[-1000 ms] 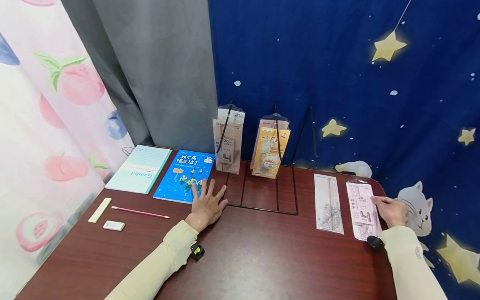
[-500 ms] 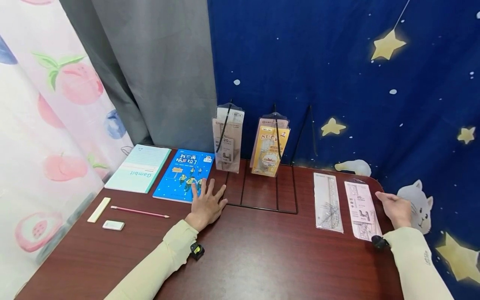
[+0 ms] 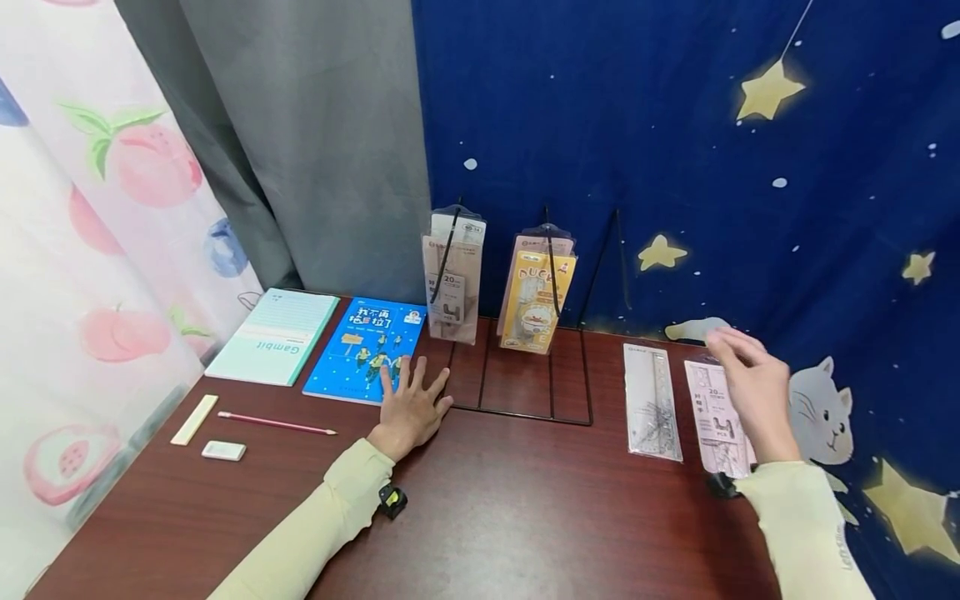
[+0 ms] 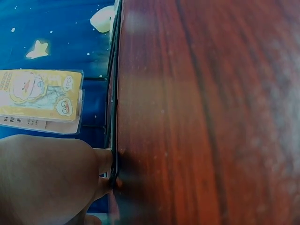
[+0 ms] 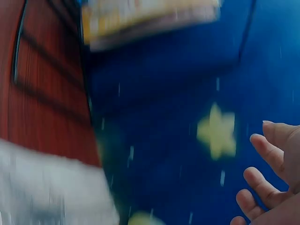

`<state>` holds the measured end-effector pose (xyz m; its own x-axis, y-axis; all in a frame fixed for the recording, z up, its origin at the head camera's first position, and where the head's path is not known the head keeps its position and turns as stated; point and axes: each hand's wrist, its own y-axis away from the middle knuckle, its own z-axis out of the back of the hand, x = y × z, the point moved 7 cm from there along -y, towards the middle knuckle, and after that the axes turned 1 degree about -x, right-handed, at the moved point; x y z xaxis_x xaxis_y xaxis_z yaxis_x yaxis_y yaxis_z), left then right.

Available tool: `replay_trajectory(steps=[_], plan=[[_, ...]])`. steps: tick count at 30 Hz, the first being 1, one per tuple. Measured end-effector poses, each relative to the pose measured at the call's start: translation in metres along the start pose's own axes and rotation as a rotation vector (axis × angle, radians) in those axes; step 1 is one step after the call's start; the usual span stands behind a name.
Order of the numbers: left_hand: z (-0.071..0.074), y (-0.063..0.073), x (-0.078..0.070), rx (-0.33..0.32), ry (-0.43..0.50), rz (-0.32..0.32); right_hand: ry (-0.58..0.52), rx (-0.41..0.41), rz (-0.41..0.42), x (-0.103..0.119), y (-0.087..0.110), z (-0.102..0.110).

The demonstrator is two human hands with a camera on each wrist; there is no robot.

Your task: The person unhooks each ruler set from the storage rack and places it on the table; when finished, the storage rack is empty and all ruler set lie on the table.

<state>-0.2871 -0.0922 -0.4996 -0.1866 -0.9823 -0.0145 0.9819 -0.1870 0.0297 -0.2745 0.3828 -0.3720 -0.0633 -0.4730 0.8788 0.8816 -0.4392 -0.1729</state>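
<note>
On the desk [image 3: 525,508] lies the pink packet [image 3: 712,408], the right hand [image 3: 759,400] by it with loose, empty fingers, while the left hand [image 3: 407,414] spreads fingers by the wire rack [image 3: 525,415], maybe to steady it.

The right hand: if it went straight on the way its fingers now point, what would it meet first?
The right hand would probably meet the blue curtain first, near a printed yellow star. I see nothing between them, but the depth is unclear from these pictures.
</note>
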Motion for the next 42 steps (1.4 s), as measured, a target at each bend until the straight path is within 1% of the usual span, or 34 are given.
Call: replay_trajectory(steps=[3,5,8,10,12,13,16,18,20,22,24,27,30,37,39,42], plan=[[0.004,0.002,-0.001,0.006,-0.01,0.007,-0.014,0.039,0.165,0.038,0.015,-0.026],[0.006,0.003,-0.001,0.008,-0.015,0.008,-0.018,0.072,0.246,0.058,0.022,-0.044],[0.005,0.004,-0.002,0.021,-0.021,0.003,-0.007,0.114,0.327,0.077,0.028,-0.069],[0.003,0.003,-0.002,0.031,-0.02,0.003,0.011,0.151,0.361,0.086,0.029,-0.086],[0.002,0.003,-0.002,0.028,-0.02,0.001,0.02,0.182,0.39,0.094,0.028,-0.101],[0.002,0.003,-0.001,0.029,-0.022,0.001,0.024,0.197,0.399,0.097,0.026,-0.109],[0.003,0.004,-0.001,0.003,-0.021,-0.001,0.047,0.235,0.416,0.104,0.022,-0.127],[0.003,0.004,-0.001,-0.007,-0.017,-0.005,0.071,0.256,0.424,0.109,0.018,-0.137],[0.002,0.004,0.0,-0.005,-0.012,-0.007,0.1,0.27,0.442,0.114,0.014,-0.145],[0.001,0.004,0.0,-0.006,-0.004,-0.007,0.102,0.29,0.446,0.118,0.011,-0.151],[0.001,0.003,0.0,-0.007,-0.001,-0.005,0.068,0.315,0.426,0.121,0.008,-0.157],[0.004,0.004,0.0,-0.017,0.003,0.0,0.008,0.345,0.359,0.119,0.005,-0.164],[0.006,0.005,-0.002,-0.02,0.001,0.0,-0.017,0.351,0.327,0.117,0.003,-0.167],[0.007,0.004,-0.001,-0.023,0.006,0.009,-0.025,0.34,0.333,0.12,0.006,-0.165],[0.008,0.005,-0.001,-0.022,0.001,0.006,-0.013,0.327,0.339,0.12,0.008,-0.163],[0.006,0.004,-0.001,-0.008,0.005,0.007,0.037,0.301,0.358,0.122,0.013,-0.157]])
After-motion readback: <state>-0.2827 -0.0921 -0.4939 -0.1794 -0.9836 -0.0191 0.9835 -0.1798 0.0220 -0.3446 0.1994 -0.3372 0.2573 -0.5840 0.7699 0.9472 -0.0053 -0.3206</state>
